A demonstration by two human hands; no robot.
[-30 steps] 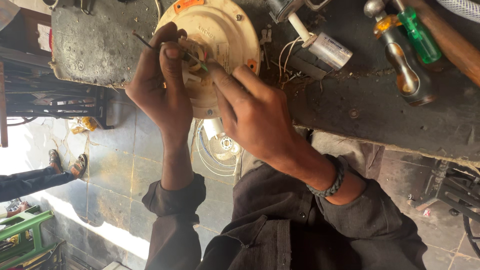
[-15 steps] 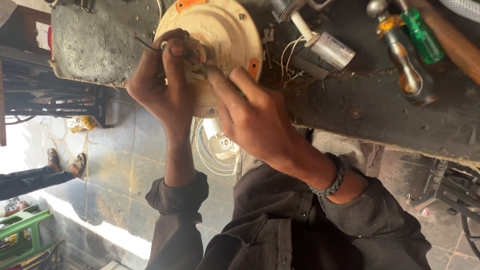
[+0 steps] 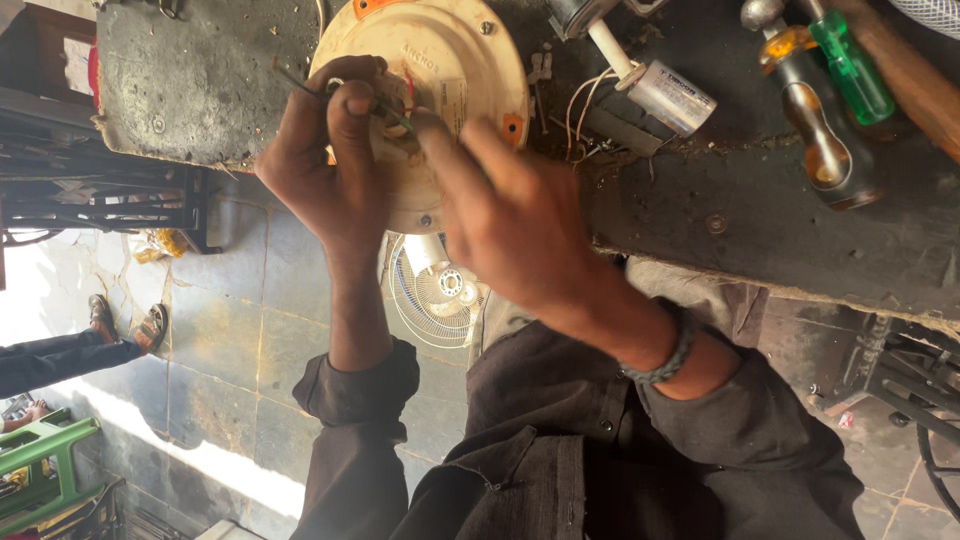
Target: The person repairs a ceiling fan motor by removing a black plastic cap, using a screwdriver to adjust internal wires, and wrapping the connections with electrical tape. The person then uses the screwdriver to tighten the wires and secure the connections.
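Observation:
A round cream fan motor housing with orange tabs lies on the dark workbench. My left hand is over its left half, thumb and fingers pinched on thin wires at the hub. One thin green wire runs from that pinch to the fingertips of my right hand. The right hand is blurred; its fingertips close on the wire's end over the housing's centre. A dark bracelet sits on my right wrist. The hub is mostly hidden by my hands.
A silver cylindrical capacitor with white leads lies right of the housing. Farther right are an amber-handled screwdriver, a green-handled one and a wooden handle. Below the bench edge stand a white fan guard, another person's sandalled feet and a green stool.
My right hand has shifted slightly right along the green wire and is now blurred. My left hand keeps its pinch at the hub. The housing has not moved.

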